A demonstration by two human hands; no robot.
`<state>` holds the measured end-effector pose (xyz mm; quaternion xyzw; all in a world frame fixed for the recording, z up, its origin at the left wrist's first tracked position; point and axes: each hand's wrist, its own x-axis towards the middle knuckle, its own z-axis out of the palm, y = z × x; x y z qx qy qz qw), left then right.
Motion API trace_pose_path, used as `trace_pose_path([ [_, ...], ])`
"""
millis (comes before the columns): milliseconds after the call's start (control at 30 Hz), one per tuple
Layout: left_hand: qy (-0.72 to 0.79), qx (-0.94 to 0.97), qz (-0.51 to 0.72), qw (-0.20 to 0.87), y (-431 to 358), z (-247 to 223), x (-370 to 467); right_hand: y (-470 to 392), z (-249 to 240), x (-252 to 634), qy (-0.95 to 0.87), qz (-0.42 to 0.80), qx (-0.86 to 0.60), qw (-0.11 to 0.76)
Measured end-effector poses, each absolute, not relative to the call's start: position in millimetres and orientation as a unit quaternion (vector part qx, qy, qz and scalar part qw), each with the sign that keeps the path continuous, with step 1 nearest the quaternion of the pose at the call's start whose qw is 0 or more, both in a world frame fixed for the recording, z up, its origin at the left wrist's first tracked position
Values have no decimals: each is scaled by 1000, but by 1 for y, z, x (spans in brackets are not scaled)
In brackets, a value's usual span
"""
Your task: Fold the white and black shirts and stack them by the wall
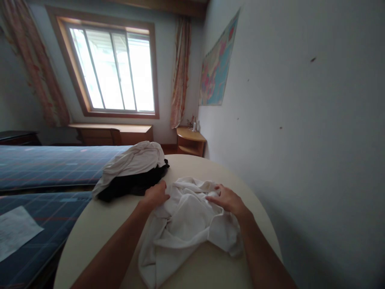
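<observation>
A crumpled white garment, perhaps a shirt, lies spread loosely on the round cream table. Its folds hide what kind of garment it is. At its upper left edge is my left hand, with thumb and forefinger apart beside the cloth. My right hand rests at the upper right of the same garment, its thumb and fingers spread over the fabric. No cloth is visibly pinched in either hand.
Left on the table sits a pile with a white cloth over a black cloth. Beyond are blue plaid mattresses, one with a paper sheet. A wall borders the right; a corner shelf stands behind.
</observation>
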<state>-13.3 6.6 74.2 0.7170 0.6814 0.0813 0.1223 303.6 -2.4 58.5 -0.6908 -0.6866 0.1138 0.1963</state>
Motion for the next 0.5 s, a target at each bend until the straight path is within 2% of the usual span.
trace_pose_path([
  [67,655,737,95,140,9,74,-15,-4,54,304,-709,151,-677,131],
  [133,632,751,122,147,13,75,-18,-2,49,306,-725,159,-660,117],
  [200,636,743,166,128,19,77,-20,5,45,309,-721,144,-654,179],
  [367,616,687,384,27,32,80,-22,25,40,317,-592,104,-664,444],
  [433,608,697,378,32,30,79,-19,28,40,317,-578,109,-649,482],
  [500,632,712,300,55,23,79,-16,26,42,315,-591,99,-657,458],
])
